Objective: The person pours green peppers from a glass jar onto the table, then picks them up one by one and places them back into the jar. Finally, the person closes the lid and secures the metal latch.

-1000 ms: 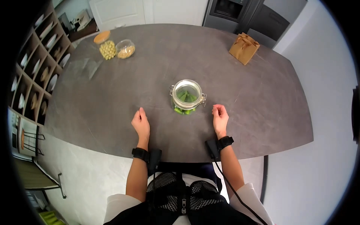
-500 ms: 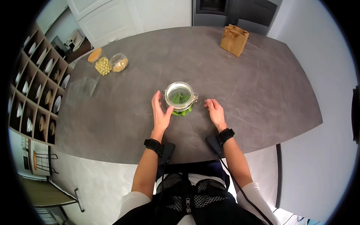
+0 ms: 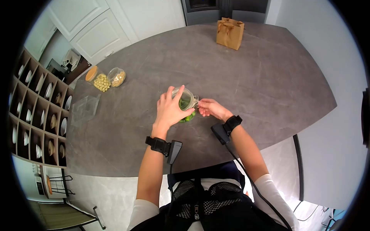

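A glass clip-top jar [image 3: 187,95] stands upright on the table in front of me, with green vegetable pieces [image 3: 188,117] inside. My left hand [image 3: 169,110] is over the jar from the left, its fingers and thumb spread around the rim of the lid. On the jar's right side is a metal wire clasp [image 3: 195,101]. The fingers of my right hand [image 3: 212,108] pinch at this clasp, which is partly hidden by the fingertips. Both wrists wear black straps with small devices.
At the left of the grey table [image 3: 266,81] are a wooden-lidded jar of yellowish pieces [image 3: 101,82], a glass jar of pale pieces [image 3: 117,77] and a clear plastic box [image 3: 85,110]. A brown paper bag [image 3: 229,34] stands at the far edge.
My left hand has moved from beside the jar onto its lid. My right hand has come left to the clasp and closed on it. The camera view has shifted slightly.
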Tool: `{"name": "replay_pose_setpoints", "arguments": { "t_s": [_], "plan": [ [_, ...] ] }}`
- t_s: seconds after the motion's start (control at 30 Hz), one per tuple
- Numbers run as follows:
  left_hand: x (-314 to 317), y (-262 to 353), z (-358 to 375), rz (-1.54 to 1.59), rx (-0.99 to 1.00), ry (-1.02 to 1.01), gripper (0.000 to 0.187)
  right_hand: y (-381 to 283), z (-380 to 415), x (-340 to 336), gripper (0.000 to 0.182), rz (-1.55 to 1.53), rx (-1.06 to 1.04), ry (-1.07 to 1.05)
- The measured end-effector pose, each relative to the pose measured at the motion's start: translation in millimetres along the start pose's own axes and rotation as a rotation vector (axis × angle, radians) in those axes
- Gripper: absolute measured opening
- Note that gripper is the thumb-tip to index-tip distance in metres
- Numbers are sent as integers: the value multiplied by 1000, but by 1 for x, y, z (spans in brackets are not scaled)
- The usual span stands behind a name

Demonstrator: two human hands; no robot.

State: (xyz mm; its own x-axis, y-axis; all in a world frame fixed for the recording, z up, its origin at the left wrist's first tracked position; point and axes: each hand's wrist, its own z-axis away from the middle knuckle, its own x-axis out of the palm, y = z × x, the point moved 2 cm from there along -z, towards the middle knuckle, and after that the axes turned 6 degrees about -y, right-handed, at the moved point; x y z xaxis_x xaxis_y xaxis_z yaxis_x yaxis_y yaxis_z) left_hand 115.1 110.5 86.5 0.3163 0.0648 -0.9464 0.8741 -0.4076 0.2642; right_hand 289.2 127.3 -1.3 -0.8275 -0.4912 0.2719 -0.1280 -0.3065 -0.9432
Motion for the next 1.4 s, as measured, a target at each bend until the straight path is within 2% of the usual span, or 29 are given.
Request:
{"name": "replay_pose_setpoints", "arguments": {
  "t_s": [0.17,0.27,0.37,0.57,0.87,0.97,1.07,1.17,1.2,1.3,1.4],
  "plan": [
    [-2,2,0,-15,-33,-64,78,12,-7,-8,22,31,-10,16],
    [-1,2,-1,-39,-31,-63,79,10,-5,-5,25,57,-22,35],
    [-1,2,-1,-33,-32,-80,79,-1,1,6,32,-349,1,-18],
    [-2,3,-1,-24,-21,-82,78,-5,0,4,43,-159,18,-39],
    [1,1,-2,-13,-22,-85,79,-22,9,6,48,11,98,117],
    [1,0,-2,12,-32,-90,80,-47,19,8,52,301,97,297],
    [-2,3,3,-15,-50,-99,80,-71,18,9,57,719,152,374],
    [1,2,-2,-2,-36,-86,82,-79,17,26,60,936,90,513],
    [2,2,-3,13,-43,-93,83,-84,19,31,62,943,144,494],
    [1,0,-1,31,-66,-125,84,-80,12,32,63,927,126,423],
    [-1,2,-2,8,-73,-117,83,-73,11,20,60,845,21,344]
  ]
}}
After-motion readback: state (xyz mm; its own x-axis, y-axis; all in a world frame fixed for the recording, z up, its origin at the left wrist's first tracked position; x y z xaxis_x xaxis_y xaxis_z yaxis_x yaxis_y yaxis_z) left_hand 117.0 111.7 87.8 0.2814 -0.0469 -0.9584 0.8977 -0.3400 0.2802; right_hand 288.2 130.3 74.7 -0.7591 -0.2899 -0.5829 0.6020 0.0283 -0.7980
